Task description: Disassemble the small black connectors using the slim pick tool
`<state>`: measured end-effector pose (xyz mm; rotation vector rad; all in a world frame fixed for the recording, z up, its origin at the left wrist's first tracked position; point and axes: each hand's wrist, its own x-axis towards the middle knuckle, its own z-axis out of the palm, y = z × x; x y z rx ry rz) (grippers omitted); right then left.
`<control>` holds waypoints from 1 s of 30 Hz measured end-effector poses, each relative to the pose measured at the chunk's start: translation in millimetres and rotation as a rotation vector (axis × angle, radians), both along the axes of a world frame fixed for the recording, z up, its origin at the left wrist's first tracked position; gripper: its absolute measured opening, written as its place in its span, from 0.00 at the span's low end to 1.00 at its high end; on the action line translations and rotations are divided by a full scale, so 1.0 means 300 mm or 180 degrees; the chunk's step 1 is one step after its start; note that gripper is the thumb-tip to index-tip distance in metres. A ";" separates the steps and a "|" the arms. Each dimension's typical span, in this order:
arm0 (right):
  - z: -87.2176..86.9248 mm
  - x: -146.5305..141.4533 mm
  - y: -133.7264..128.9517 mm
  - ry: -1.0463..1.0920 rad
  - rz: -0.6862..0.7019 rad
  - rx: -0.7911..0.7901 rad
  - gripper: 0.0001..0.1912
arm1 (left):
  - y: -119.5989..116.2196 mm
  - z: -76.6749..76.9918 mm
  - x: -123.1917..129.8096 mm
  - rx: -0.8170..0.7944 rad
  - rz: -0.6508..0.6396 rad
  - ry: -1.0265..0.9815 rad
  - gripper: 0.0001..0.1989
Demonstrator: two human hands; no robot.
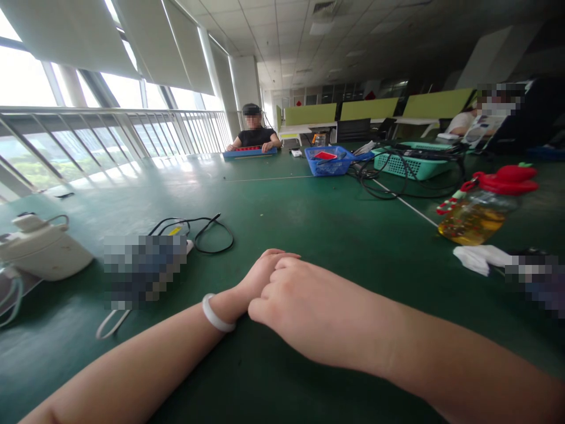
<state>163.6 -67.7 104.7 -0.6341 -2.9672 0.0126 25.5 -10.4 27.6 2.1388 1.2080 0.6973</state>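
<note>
Low over the green table (pixel 185 282), my two hands meet in front of me. My right hand (pixel 304 300) is closed, its knuckles turned left and its back facing up. It lies against my left hand (pixel 260 274) and covers most of that hand's fingers. Only the far edge of the left fingers shows past the right knuckles, so how they are bent is hidden. A white band (pixel 216 315) circles my left wrist. I see no object in either hand. Nearest on the left lies a black cable (pixel 214 235) beside a blurred-out item (pixel 145 265).
At left stands a white device (pixel 44 247). A red-lidded bottle (pixel 481 206) with amber liquid stands right, near white tissue (pixel 481 259). Farther back are a blue basket (pixel 329 162), a teal basket (pixel 415 165) with cables, and a seated person (pixel 253 138) behind a blue tray (pixel 249 153).
</note>
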 end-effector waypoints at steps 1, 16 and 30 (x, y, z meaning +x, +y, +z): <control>-0.011 -0.010 -0.004 -0.0094 0.0013 -0.0011 0.07 | -0.002 0.003 -0.001 -0.0012 -0.0100 0.0038 0.19; -0.189 -0.102 -0.038 -0.0645 0.0099 -0.0205 0.09 | 0.058 -0.130 -0.021 0.0359 -0.0011 0.0415 0.22; -0.092 -0.067 -0.019 -0.0790 -0.0094 -0.0293 0.11 | 0.055 -0.112 -0.020 0.0162 -0.0009 0.0419 0.20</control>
